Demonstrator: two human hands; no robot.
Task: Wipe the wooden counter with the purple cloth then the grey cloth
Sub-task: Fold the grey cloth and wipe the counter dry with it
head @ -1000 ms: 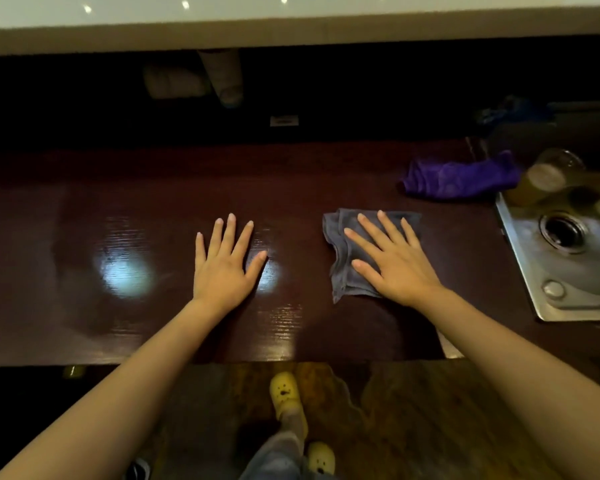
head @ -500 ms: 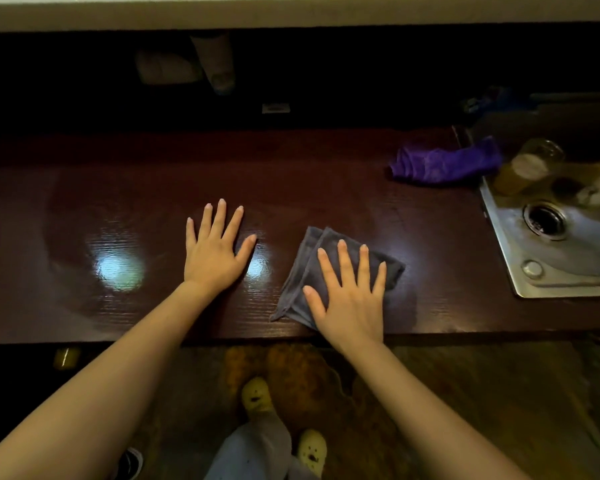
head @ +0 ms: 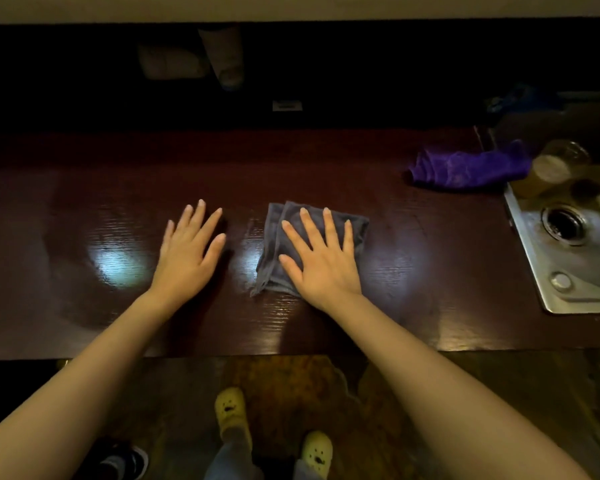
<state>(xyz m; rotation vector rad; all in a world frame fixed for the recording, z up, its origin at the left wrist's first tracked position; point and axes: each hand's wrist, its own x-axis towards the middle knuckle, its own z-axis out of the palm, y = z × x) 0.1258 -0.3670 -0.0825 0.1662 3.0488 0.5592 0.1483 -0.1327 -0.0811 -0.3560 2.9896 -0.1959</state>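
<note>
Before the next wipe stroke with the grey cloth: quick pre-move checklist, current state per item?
1. Right hand flat on the grey cloth, fingers spread: ok.
2. Cloth folded and lying flat on the wooden counter: ok, one corner trails at its near left.
3. Left hand flat on bare counter, apart from the cloth: ok.
4. Purple cloth set aside at the far right, out of the stroke path: ok.
5. Stroke room to the right: ok for now; the sink edge bounds it.
6. Counter already clean or dry: cannot tell, glare hides the surface.
</note>
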